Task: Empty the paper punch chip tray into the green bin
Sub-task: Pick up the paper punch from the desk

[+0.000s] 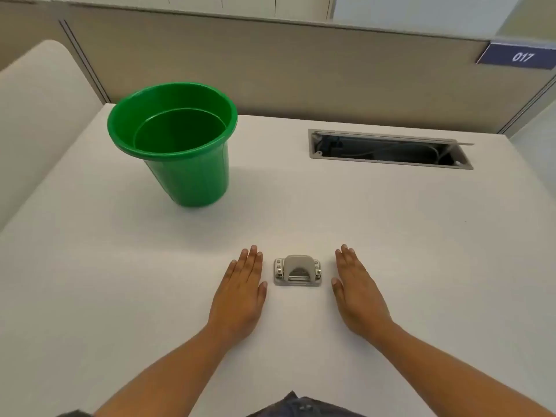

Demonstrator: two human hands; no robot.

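Observation:
A small grey paper punch [298,270] sits on the white desk [391,236], close to the front edge. My left hand [240,291] lies flat on the desk just left of the punch, palm down, holding nothing. Palm down too, my right hand [358,291] rests flat just right of it. Neither hand touches the punch. The green bin [173,142] stands upright at the far left of the desk, well beyond my left hand; its inside looks bare. The punch's chip tray is not visible from above.
An open cable slot [388,149] with wires inside is cut into the desk at the far right. A beige partition [301,70] runs along the back edge, with a blue sign "017" [519,57]. A pale chair back [33,115] stands beyond the desk's left edge.

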